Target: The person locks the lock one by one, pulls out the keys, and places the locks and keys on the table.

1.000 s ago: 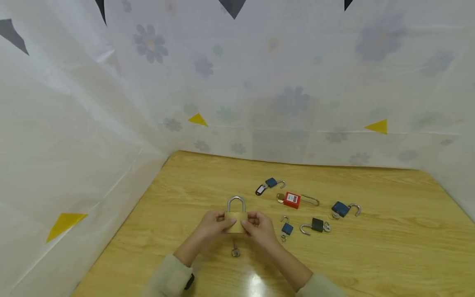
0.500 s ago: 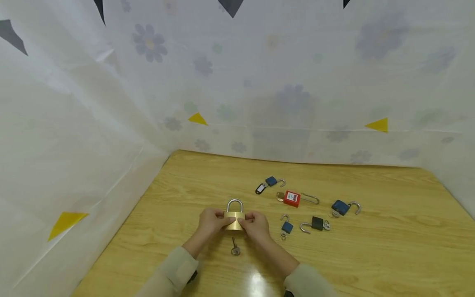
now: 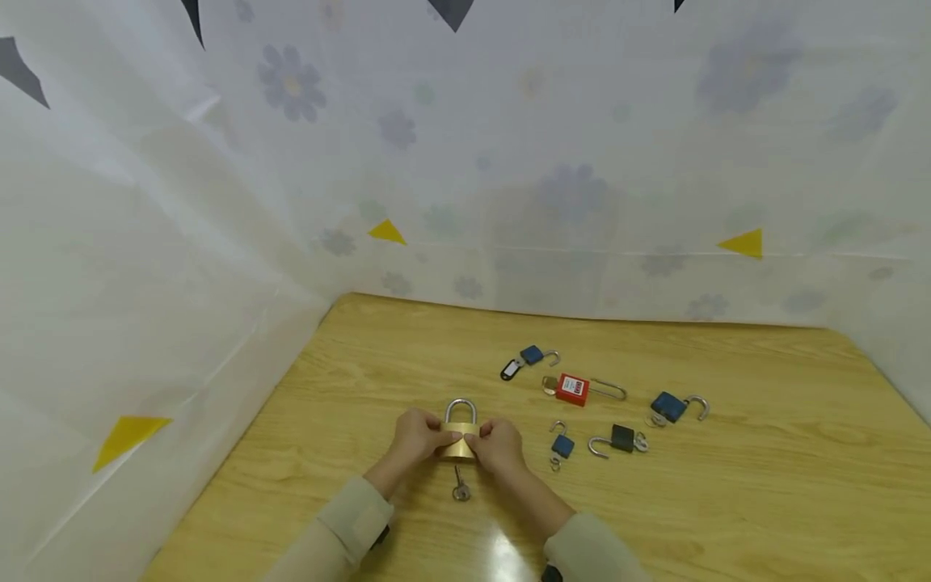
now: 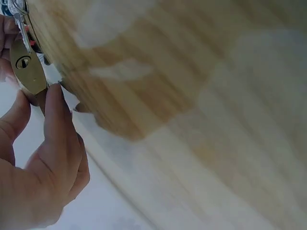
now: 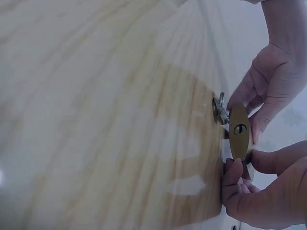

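Note:
A brass padlock [image 3: 460, 451] with a silver shackle [image 3: 461, 402] is held between both hands near the front middle of the table. My left hand [image 3: 416, 438] pinches its left side and my right hand [image 3: 499, 446] its right side, thumbs on the front face. Both shackle legs meet the top of the body. In the right wrist view, the keyhole [image 5: 240, 129] shows on the underside of the padlock, with no key in it. Keys on a ring [image 3: 461, 490] lie on the table just in front of the padlock.
Several padlocks with raised shackles lie to the right on the wooden table [image 3: 764, 485]: a red one [image 3: 572, 390], a black one [image 3: 622, 438], and blue ones, such as the small one [image 3: 563, 446]. A white flowered sheet [image 3: 465, 162] encloses the back and sides.
Both hands have lowered the padlock slightly, then brought it a little nearer the keys. Its shackle now stands less tall above the body in view. The other padlocks stay put.

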A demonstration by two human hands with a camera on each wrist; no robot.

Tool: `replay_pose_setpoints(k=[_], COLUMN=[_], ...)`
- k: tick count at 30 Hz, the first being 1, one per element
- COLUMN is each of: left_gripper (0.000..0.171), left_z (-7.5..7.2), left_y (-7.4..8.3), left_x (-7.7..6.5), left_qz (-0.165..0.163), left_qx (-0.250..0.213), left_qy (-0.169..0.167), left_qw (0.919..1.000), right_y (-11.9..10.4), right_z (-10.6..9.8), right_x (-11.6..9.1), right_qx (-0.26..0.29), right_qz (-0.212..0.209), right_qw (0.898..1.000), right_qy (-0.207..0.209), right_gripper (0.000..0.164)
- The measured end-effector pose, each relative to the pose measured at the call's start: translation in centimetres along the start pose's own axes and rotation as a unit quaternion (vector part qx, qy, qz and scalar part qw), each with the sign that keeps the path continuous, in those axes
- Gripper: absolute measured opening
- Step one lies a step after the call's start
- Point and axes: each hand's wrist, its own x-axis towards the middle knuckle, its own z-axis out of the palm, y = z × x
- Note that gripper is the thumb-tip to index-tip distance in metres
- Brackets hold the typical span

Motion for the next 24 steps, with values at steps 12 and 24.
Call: replay_pose_setpoints(k=[12, 24], left_gripper=[0.021, 0.03], left_z=[0.1, 0.4], left_y=[0.1, 0.1], left_x=[-0.2, -0.5], left_qz=[-0.002, 0.009], left_qx=[0.03, 0.003], left_qy=[0.013, 0.022], left_qw=[0.9995, 0.9997], right_y=[-0.6, -0.9], right_z=[-0.2, -0.3], right_x=[0.2, 1.2], right_qx=[-0.045, -0.105], right_qz=[-0.015, -0.02], right_qw=[0.999, 0.992], right_qy=[-0.021, -0.06], right_gripper=[0.023, 0.036])
